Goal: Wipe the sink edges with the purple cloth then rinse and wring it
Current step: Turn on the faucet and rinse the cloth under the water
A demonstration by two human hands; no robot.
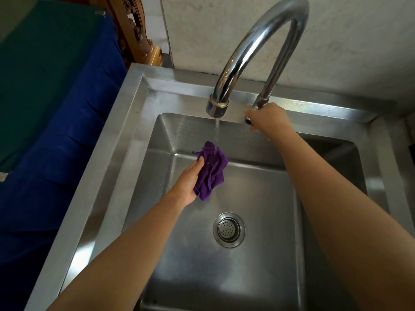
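My left hand [187,179] grips the bunched purple cloth [211,170] over the basin of the steel sink [116,140]. A thin stream of water [216,135] runs from the spout of the tall curved chrome tap [253,48] onto the top of the cloth. My right hand [268,117] is at the foot of the tap on the sink's back edge, its fingers curled round the small tap handle [248,120].
The round drain strainer [229,230] sits in the basin floor below the cloth. A blue-draped table with a green top [45,75] stands left of the sink. A carved wooden piece [137,30] and a pale wall lie behind.
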